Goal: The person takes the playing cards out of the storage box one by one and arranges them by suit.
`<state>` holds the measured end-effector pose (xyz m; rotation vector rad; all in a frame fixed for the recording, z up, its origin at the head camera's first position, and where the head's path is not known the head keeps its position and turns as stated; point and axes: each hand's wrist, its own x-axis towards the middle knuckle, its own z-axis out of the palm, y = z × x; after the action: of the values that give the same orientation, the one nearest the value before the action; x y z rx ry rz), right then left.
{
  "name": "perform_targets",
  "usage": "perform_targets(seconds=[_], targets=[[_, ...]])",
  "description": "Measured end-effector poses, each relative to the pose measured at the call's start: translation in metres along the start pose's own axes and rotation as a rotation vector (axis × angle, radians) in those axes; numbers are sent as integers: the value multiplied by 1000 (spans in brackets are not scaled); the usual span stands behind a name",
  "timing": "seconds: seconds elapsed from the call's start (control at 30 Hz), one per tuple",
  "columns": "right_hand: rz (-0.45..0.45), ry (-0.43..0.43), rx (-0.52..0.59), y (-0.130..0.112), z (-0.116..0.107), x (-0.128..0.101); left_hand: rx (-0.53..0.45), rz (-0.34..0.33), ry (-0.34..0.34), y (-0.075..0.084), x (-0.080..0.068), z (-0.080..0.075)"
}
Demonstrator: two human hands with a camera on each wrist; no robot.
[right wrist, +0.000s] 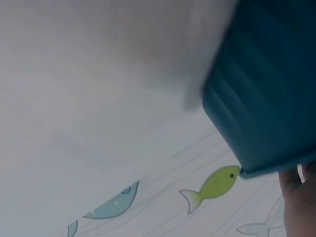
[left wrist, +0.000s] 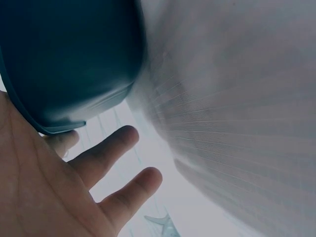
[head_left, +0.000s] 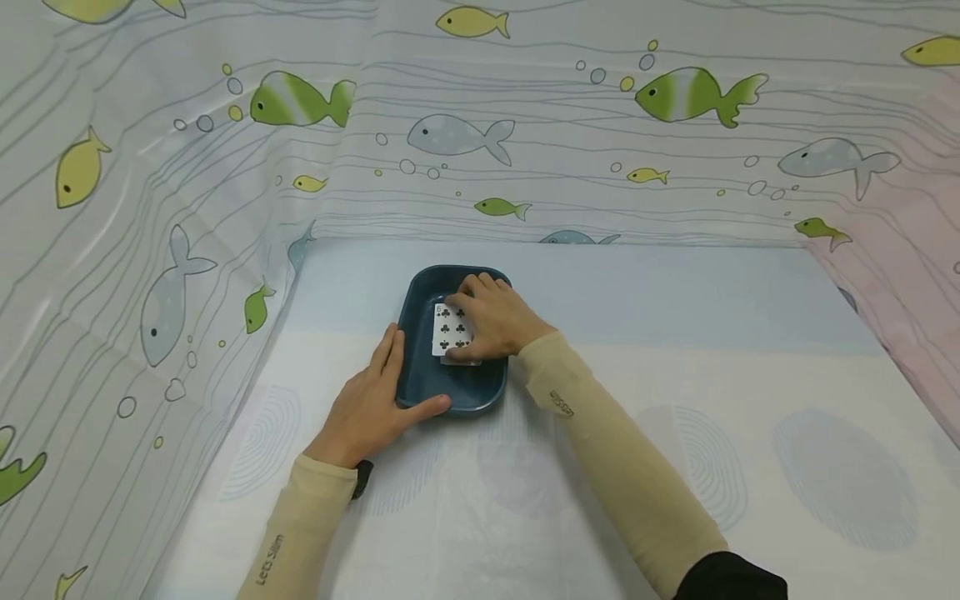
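Note:
A dark blue tray with raised sides stands on the table, playing cards lying in its middle. The top card is a six of clubs, face up, and a lower one sticks out at the near edge. My right hand reaches over the tray's right side and grips the cards, thumb at the near edge and fingers at the far edge. My left hand steadies the tray's near left corner, its thumb along the near rim. In the left wrist view the fingers are straight and spread beside the tray wall.
A pale tablecloth with faint round patterns covers the table. Fish-printed sheeting rises behind the table and along the left side, with a pinkish stretch at the right.

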<state>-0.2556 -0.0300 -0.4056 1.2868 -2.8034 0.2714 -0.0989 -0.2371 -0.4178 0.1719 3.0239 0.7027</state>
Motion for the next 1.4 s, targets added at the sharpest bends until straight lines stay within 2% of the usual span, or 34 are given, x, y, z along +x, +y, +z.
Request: perform_targets(seconds=[0.6,1.2,1.4], targets=[[-70,165,97,14,-40,-27,10,2,8,0,3,1],[25,217,144,49,-59,-60,-1,-23,6,1,1,2],[58,216,152,64,-57,-72,-10,-23,4,-1,0,2]])
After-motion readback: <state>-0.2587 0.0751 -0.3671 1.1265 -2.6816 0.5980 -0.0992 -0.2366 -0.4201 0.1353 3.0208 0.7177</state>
